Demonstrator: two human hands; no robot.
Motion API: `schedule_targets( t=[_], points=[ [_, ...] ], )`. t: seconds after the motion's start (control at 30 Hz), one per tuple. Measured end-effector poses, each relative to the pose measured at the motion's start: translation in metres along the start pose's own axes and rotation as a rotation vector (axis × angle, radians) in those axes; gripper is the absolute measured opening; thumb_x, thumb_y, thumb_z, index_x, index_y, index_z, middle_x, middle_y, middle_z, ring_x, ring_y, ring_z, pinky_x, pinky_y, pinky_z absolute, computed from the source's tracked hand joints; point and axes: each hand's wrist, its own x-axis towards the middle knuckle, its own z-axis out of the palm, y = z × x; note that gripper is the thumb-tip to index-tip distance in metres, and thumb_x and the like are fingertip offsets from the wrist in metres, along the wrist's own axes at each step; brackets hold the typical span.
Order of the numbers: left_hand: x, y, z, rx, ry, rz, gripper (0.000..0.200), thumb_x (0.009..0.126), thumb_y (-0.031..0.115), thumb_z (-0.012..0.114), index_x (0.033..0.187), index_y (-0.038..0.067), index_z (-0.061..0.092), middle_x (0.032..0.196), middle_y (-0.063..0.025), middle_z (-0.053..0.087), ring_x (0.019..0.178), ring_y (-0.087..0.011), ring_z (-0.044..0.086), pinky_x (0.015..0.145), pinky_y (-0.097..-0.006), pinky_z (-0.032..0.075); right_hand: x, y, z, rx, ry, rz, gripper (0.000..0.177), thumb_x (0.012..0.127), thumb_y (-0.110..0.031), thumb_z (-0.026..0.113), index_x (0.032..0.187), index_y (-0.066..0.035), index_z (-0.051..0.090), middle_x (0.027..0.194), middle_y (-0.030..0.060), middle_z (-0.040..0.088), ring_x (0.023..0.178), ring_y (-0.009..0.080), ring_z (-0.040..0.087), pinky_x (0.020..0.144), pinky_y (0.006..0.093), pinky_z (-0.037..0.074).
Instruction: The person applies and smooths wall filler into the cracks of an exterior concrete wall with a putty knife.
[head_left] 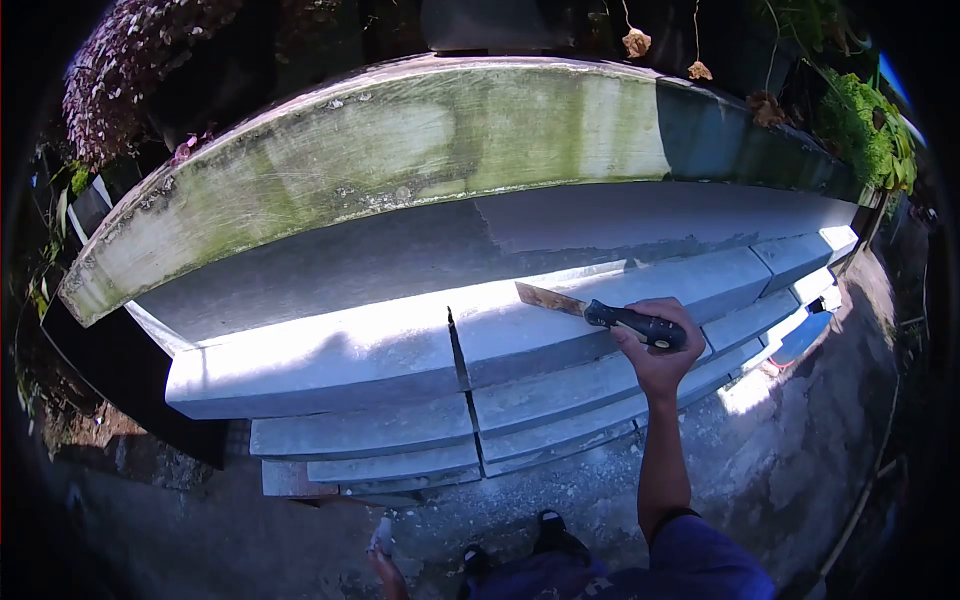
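Observation:
My right hand [655, 345] is wrapped round the dark handle of a scraper [625, 320]. Its flat, rust-brown blade points left, over the top of a pale grey concrete slab [715, 285]. Whether the blade touches the slab is hard to tell. Low in the view, my left hand [386, 568] hangs near the ground, mostly cut off. Something whitish shows at its fingers, which are too small and blurred to read. A dark vertical gap [460, 350] splits the stepped slabs left of the blade.
Above the slabs rises a curved, moss-stained wall ledge [400, 135], with a grey plastered face [590, 220] beneath it. Plants [870, 130] hang at the upper right. White crumbs [560, 495] lie on the ground near my feet [555, 530]. Something blue [800, 338] sits past the slabs' right end.

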Motion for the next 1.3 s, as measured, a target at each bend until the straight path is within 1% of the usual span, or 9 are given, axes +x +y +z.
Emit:
schedule_targets(
  t=[0.2,0.67,0.8,0.93,1.07,1.13,1.2,1.27,1.3],
  points=[
    [-0.049,-0.020,0.033,-0.024,-0.003,-0.027,0.046,0.106,0.028,0.044,0.137,-0.005,0.050,0.135,-0.0190,0.056,0.123,-0.0296,0.056,0.107,-0.0419,0.042,0.015,0.012,0.017,0.528,0.087,0.048,0.029,0.093,0.000,0.067,0.114,0.006,0.047,0.105,0.0312,0.067,0.078,0.0318,0.074,0.062,0.0379,0.066],
    [-0.126,-0.049,0.047,0.035,-0.026,-0.122,0.045,0.105,0.025,0.048,0.138,-0.006,0.049,0.134,-0.0187,0.057,0.121,-0.0275,0.057,0.104,-0.0403,0.043,0.025,0.021,0.014,0.573,0.075,0.119,0.028,0.089,0.001,0.072,0.110,0.004,0.055,0.106,0.0284,0.068,0.077,0.0301,0.074,0.064,0.0364,0.066],
    [-0.118,-0.055,0.042,0.047,0.021,-0.094,0.045,0.105,0.025,0.049,0.138,-0.006,0.049,0.133,-0.0186,0.057,0.121,-0.0272,0.057,0.104,-0.0400,0.043,0.024,0.025,-0.011,0.251,0.002,0.151,0.021,0.079,0.001,0.081,0.092,0.004,0.064,0.104,0.0216,0.071,0.083,0.0231,0.074,0.072,0.0324,0.065],
    [-0.085,-0.053,0.045,0.115,0.055,0.017,0.045,0.104,0.024,0.050,0.138,-0.006,0.049,0.133,-0.0186,0.057,0.120,-0.0269,0.057,0.104,-0.0397,0.043,0.033,0.013,-0.028,-0.234,-0.283,0.207,0.036,0.077,-0.006,0.085,0.108,0.001,0.068,0.087,0.0128,0.075,0.083,0.0153,0.074,0.069,0.0269,0.058],
    [-0.027,0.038,0.093,0.312,0.053,0.351,0.043,0.099,0.015,0.062,0.133,-0.009,0.050,0.128,-0.0189,0.059,0.119,-0.0253,0.055,0.104,-0.0379,0.040,0.044,-0.002,-0.026,-0.290,-0.392,0.023,0.035,0.079,-0.009,0.083,0.111,0.000,0.071,0.086,0.0131,0.074,0.077,0.0202,0.075,0.068,0.0289,0.057],
    [-0.043,0.159,0.141,0.388,0.220,0.379,0.051,0.097,0.020,0.068,0.133,-0.009,0.049,0.127,-0.0205,0.057,0.121,-0.0279,0.053,0.107,-0.0393,0.037,0.046,-0.005,-0.033,-0.237,-0.384,-0.046,0.033,0.080,-0.010,0.082,0.110,-0.002,0.074,0.086,0.0136,0.074,0.075,0.0229,0.075,0.068,0.0312,0.058],
    [-0.002,0.187,0.143,0.504,0.216,0.350,0.050,0.094,0.016,0.068,0.133,-0.010,0.050,0.131,-0.0243,0.056,0.126,-0.0336,0.052,0.111,-0.0419,0.034,0.049,-0.007,-0.025,-0.264,-0.372,-0.052,0.030,0.080,-0.010,0.081,0.108,-0.002,0.075,0.086,0.0142,0.074,0.074,0.0237,0.074,0.067,0.0328,0.057],
    [-0.026,0.292,0.193,0.462,0.131,1.069,0.047,0.091,0.008,0.064,0.132,-0.011,0.051,0.137,-0.0270,0.055,0.131,-0.0389,0.050,0.113,-0.0427,0.033,0.053,-0.001,-0.006,-0.265,-0.403,-0.063,0.030,0.080,-0.013,0.082,0.107,-0.001,0.076,0.086,0.0138,0.074,0.073,0.0240,0.073,0.067,0.0332,0.057],
    [-0.023,0.320,0.211,0.433,0.122,1.189,0.047,0.089,0.006,0.060,0.132,-0.011,0.052,0.139,-0.0276,0.054,0.133,-0.0396,0.049,0.113,-0.0441,0.033,0.051,0.000,0.004,-0.249,-0.439,-0.060,0.029,0.080,-0.013,0.082,0.106,-0.002,0.076,0.085,0.0137,0.074,0.073,0.0241,0.073,0.067,0.0331,0.056]
  ],
)
